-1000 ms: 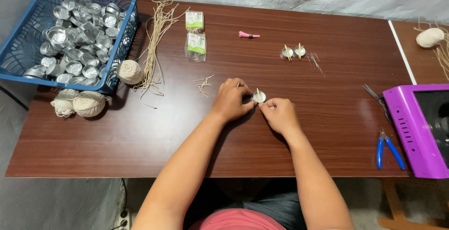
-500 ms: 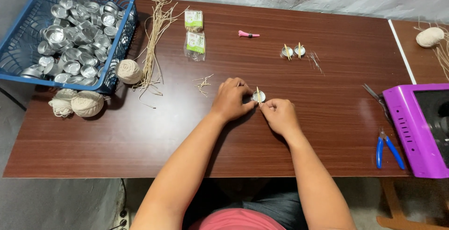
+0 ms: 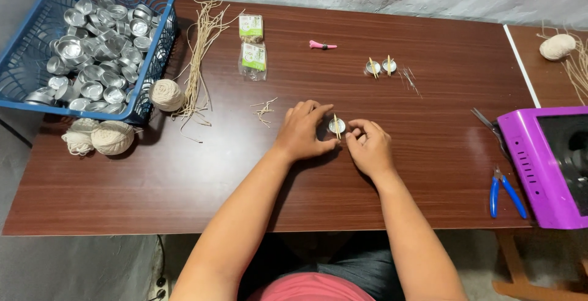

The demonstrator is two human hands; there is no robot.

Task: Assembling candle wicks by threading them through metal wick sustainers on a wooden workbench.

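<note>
Hands met near the middle of the brown wooden table [image 3: 184, 178], both closed about one small metal cup [image 3: 336, 126]. The cup was a shallow round tin of silvery aluminium, its mouth facing up, and it sat on the tabletop between the two hands. A thin pale stick [image 3: 335, 125] lay across its rim, running roughly front to back and reaching past the rim on both sides. The left hand [image 3: 303, 132] pinched the cup's left side with its fingertips, the fingers curled over it. The right hand [image 3: 369, 146] pressed against the cup's right side, thumb and forefinger bent in to grip it. Whether anything lay inside the cup was too small to tell.

Farther back on the table stood two more finished cups [image 3: 380, 66] of the same kind, side by side, each with a stick across it. A pink tool [image 3: 322, 45] lay just to their left, and two small clear packets [image 3: 252, 47] with green labels lay left of that. A bundle of straw-coloured strands [image 3: 199, 62] stretched beside a blue plastic basket [image 3: 37, 19] heaped with empty silvery cups. Balls of cream twine [image 3: 113, 137] rested near the basket's front. At the right edge were a purple machine [image 3: 533, 166] and blue-handled pliers [image 3: 506, 192].
</note>
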